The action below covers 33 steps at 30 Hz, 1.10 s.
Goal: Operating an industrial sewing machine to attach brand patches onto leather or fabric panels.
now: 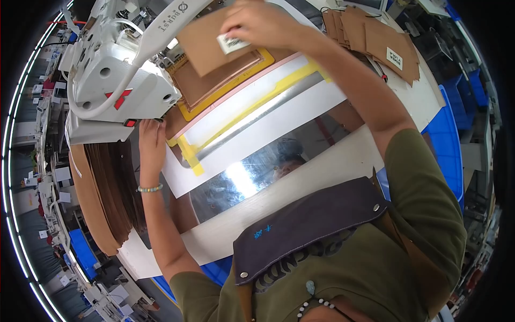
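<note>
Up by the sewing machine (115, 80), my right hand (260, 24) is closed on a flat brown panel (206, 43), holding it tilted above a yellow-edged template frame (222, 92). A white label (232, 45) shows at its fingers; whether it is fixed to the panel I cannot tell. Within the yellow edge lies brown material with a raised rim. My left hand (152, 137) is at the near end of the machine head, beside its red switch (130, 123) and the frame's left end. Its fingers are bent together, and their tips are partly hidden.
Brown panels stand in a thick stack (104, 198) left of my left forearm. More panels with a white label (389, 51) lie piled at the far right. Yellow tape (236, 121) crosses a white sheet before me, near a shiny plate (241, 180). Blue bins (448, 145) flank the table.
</note>
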Each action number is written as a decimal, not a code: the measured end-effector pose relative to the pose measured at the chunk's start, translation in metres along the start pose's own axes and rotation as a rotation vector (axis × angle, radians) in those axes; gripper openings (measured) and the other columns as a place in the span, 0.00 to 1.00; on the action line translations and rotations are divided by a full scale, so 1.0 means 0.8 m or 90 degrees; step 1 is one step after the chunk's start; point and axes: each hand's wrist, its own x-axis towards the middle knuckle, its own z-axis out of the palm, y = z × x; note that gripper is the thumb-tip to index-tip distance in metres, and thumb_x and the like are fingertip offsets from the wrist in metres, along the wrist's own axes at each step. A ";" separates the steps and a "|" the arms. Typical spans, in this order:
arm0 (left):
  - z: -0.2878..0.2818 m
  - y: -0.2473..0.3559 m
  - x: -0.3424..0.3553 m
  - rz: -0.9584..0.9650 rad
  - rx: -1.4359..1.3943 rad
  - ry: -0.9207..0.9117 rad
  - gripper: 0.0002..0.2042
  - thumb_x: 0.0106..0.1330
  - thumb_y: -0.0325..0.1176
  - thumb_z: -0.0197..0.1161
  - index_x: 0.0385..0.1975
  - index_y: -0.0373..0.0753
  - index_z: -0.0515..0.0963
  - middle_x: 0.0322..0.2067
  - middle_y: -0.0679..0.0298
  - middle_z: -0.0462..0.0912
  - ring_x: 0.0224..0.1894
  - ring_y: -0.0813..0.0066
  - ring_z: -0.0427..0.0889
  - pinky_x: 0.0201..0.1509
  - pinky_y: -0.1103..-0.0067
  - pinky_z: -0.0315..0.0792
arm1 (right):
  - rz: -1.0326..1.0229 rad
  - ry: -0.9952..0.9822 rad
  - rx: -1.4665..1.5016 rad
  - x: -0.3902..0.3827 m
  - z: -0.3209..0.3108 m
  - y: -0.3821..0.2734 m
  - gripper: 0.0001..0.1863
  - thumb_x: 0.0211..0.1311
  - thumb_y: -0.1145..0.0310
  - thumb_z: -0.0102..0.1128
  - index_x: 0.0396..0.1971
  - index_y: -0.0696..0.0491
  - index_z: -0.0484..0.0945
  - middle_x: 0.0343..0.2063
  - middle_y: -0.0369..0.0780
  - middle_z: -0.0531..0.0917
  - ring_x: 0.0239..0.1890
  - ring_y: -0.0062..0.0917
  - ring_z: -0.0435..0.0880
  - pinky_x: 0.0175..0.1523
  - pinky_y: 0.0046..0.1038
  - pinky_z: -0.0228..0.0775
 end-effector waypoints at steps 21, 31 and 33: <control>0.030 0.026 0.076 0.108 -0.136 -0.036 0.19 0.82 0.28 0.57 0.70 0.39 0.79 0.73 0.64 0.78 0.75 0.70 0.73 0.83 0.69 0.58 | -0.130 -0.091 -0.071 0.026 0.114 -0.056 0.12 0.59 0.70 0.67 0.41 0.48 0.93 0.45 0.34 0.87 0.58 0.32 0.81 0.61 0.36 0.76; 0.037 -0.003 0.080 0.113 -0.245 -0.029 0.17 0.79 0.26 0.62 0.65 0.38 0.82 0.70 0.62 0.81 0.72 0.69 0.76 0.81 0.68 0.62 | -0.184 -0.250 0.126 0.018 0.108 -0.087 0.22 0.67 0.72 0.62 0.57 0.36 0.90 0.57 0.35 0.83 0.65 0.32 0.78 0.67 0.41 0.71; 0.039 -0.015 0.078 0.091 -0.282 -0.043 0.16 0.79 0.26 0.61 0.64 0.38 0.83 0.70 0.61 0.80 0.76 0.66 0.69 0.84 0.66 0.56 | -0.214 -0.219 0.124 0.018 0.110 -0.085 0.22 0.67 0.72 0.62 0.57 0.36 0.90 0.57 0.35 0.83 0.65 0.31 0.78 0.67 0.42 0.70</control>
